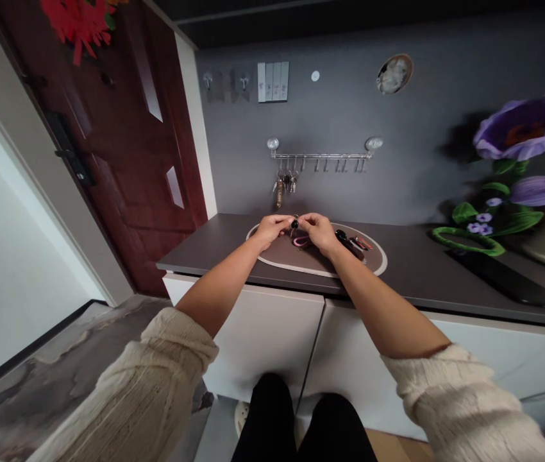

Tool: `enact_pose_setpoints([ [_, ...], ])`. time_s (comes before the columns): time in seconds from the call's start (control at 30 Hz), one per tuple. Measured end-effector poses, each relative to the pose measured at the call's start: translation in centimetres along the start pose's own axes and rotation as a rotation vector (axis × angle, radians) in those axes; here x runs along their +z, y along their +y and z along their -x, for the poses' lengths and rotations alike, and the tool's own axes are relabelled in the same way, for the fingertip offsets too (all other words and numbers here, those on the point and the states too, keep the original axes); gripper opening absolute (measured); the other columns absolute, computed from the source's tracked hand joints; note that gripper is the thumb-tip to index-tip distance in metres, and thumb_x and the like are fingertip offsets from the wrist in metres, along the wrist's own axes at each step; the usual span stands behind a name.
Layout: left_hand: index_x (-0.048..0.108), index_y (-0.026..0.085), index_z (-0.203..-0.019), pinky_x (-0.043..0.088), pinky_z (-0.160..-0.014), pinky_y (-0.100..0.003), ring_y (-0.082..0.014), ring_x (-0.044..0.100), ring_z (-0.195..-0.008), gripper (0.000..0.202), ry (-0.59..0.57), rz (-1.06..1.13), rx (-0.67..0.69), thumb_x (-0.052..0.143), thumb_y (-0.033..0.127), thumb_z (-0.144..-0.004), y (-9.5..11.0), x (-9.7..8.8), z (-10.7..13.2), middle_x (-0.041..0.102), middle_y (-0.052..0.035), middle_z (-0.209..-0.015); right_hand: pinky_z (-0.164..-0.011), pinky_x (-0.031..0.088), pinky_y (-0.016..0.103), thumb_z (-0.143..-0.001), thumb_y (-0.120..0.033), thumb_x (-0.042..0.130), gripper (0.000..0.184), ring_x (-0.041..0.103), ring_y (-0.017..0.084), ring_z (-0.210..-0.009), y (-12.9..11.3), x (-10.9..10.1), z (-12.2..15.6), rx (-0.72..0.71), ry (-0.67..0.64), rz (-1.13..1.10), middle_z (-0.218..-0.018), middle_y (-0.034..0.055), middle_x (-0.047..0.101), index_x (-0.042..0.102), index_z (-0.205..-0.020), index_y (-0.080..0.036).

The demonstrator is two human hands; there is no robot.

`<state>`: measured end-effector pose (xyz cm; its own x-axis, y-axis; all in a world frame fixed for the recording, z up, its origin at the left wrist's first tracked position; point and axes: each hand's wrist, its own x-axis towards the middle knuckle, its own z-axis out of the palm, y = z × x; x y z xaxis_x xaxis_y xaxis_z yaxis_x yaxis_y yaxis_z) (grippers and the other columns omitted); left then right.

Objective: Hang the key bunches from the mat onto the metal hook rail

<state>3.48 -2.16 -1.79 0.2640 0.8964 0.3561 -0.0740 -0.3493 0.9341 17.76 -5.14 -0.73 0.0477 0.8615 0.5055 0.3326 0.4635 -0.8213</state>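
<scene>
My left hand [272,228] and my right hand [318,230] meet over an oval grey mat [373,260] on a dark countertop. Both are closed in a pinch on a small black key fob with a ring [294,224], held between them just above the mat. A pink strap [301,241] hangs from it or lies under it on the mat. To the right of my right hand, more keys and a dark fob [352,244] rest on the mat.
A chrome hook rail [323,156] on the grey wall carries a key bunch [284,185] at its left end. A dark red door [123,147] stands left. Purple flower decoration [522,167] and a black flat object [508,279] sit right. White cabinet fronts [272,333] are below.
</scene>
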Motion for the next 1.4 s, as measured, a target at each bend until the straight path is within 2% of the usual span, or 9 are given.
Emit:
enact_pose_setpoints([
  [0.23, 0.064, 0.015, -0.093, 0.035, -0.054, -0.02, -0.0087, 0.051, -0.063, 0.035, -0.004, -0.026, 0.034, 0.06, 0.037, -0.066, -0.2, 0.1, 0.2, 0.065, -0.0069, -0.087, -0.063, 0.042, 0.023, -0.07, -0.037, 0.05, 0.022, 0.048, 0.009, -0.063, -0.1, -0.1, 0.0, -0.042, 0.007, 0.029, -0.068, -0.0003, 0.055, 0.054, -0.073, -0.016],
  [0.4, 0.064, 0.012, -0.089, 0.037, -0.054, -0.022, -0.0096, 0.052, -0.06, 0.032, 0.065, -0.104, 0.074, 0.057, 0.035, -0.068, 0.2, 0.5, 0.5, 0.065, -0.0075, -0.081, -0.062, 0.042, 0.023, -0.068, -0.035, 0.052, 0.021, 0.047, 0.009, -0.061, -0.1, -0.1, -0.2, -0.039, 0.027, -0.044, -0.067, -0.0007, 0.053, 0.053, -0.073, -0.015],
  [0.57, 0.064, 0.01, -0.076, 0.039, -0.062, -0.023, -0.0116, 0.054, -0.064, 0.025, 0.117, -0.278, 0.151, 0.053, 0.032, -0.07, 0.6, 0.9, 0.7, 0.064, -0.007, -0.073, -0.065, 0.045, 0.026, -0.063, -0.037, 0.058, 0.024, 0.052, 0.01, -0.064, -0.7, -0.1, 0.0, 0.08, 0.017, -0.257, -0.07, 0.0003, 0.056, 0.051, -0.071, -0.016],
  [0.7, 0.063, 0.011, -0.073, 0.039, -0.06, -0.024, -0.0122, 0.053, -0.062, 0.027, 0.221, -0.406, 0.177, 0.048, 0.033, -0.073, 0.2, 0.7, 0.4, 0.063, -0.0051, -0.067, -0.065, 0.047, 0.028, -0.058, -0.034, 0.063, 0.024, 0.053, 0.011, -0.066, -1.3, -0.4, -0.3, 0.161, 0.037, -0.41, -0.07, -0.0001, 0.055, 0.051, -0.069, -0.016],
  [0.8, 0.063, 0.012, -0.07, 0.038, -0.059, -0.024, -0.012, 0.053, -0.061, 0.028, 0.228, -0.462, 0.196, 0.046, 0.034, -0.074, -0.2, 0.7, 0.2, 0.061, -0.0045, -0.065, -0.061, 0.049, 0.027, -0.059, -0.03, 0.063, 0.02, 0.052, 0.01, -0.063, -2.0, -0.8, -1.4, 0.201, 0.092, -0.45, -0.067, -0.0003, 0.055, 0.053, -0.069, -0.017],
  [1.03, 0.062, 0.012, -0.07, 0.038, -0.06, -0.023, -0.012, 0.053, -0.061, 0.025, 0.142, -0.486, 0.189, 0.046, 0.031, -0.073, -0.5, 1.1, -0.1, 0.062, -0.0039, -0.066, -0.061, 0.051, 0.027, -0.068, -0.015, 0.054, 0.004, 0.051, 0.007, -0.057, -3.8, -1.4, -5.2, 0.221, 0.144, -0.492, -0.062, -0.0014, 0.054, 0.051, -0.065, -0.016],
  [1.23, 0.063, 0.012, -0.071, 0.038, -0.059, -0.023, -0.0122, 0.052, -0.062, 0.022, 0.069, -0.482, 0.154, 0.047, 0.027, -0.072, -0.6, 1.3, -0.3, 0.061, -0.0037, -0.065, -0.057, 0.051, 0.025, -0.073, -0.006, 0.043, 0.015, 0.047, 0.005, -0.049, -5.0, -1.0, -8.6, 0.231, 0.213, -0.459, -0.055, -0.0029, 0.051, 0.049, -0.063, -0.015],
  [1.4, 0.063, 0.013, -0.07, 0.037, -0.057, -0.022, -0.0111, 0.05, -0.059, 0.022, 0.032, -0.471, 0.12, 0.048, 0.029, -0.071, -1.1, 1.2, -0.6, 0.061, -0.0031, -0.065, -0.055, 0.05, 0.023, -0.073, -0.003, 0.041, 0.017, 0.048, 0.005, -0.049, -5.2, -0.5, -11.1, 0.218, 0.244, -0.423, -0.054, -0.0033, 0.05, 0.047, -0.063, -0.015],
])
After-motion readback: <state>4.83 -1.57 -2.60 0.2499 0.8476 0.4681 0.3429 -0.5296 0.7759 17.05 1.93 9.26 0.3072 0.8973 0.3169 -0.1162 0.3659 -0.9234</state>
